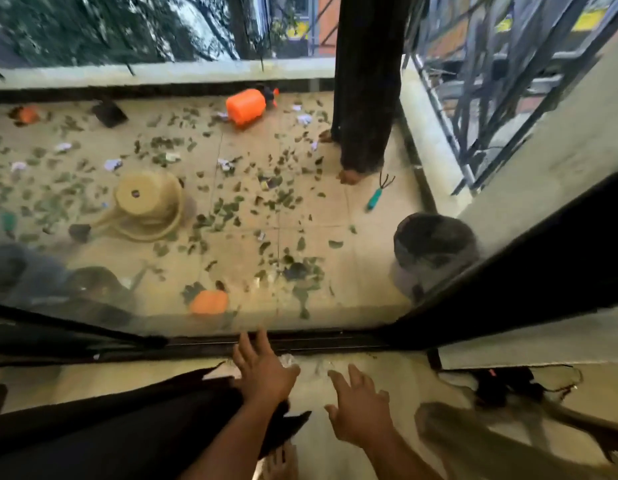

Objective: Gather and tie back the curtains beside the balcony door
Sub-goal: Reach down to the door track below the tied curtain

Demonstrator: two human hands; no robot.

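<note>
Beyond the black sliding-door track lies a leaf-strewn balcony floor, while the left hand and right hand reach forward with fingers spread, beside the dark curtain.

Tiled balcony floor strewn with leaves, low parapet wall, metal railing, daylight outside

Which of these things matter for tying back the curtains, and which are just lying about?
For the job: dark curtain fabric; left hand; right hand.
Lying about: orange plastic sprayer; tan plastic watering can; teal-handled garden fork; scattered leaves.
</note>
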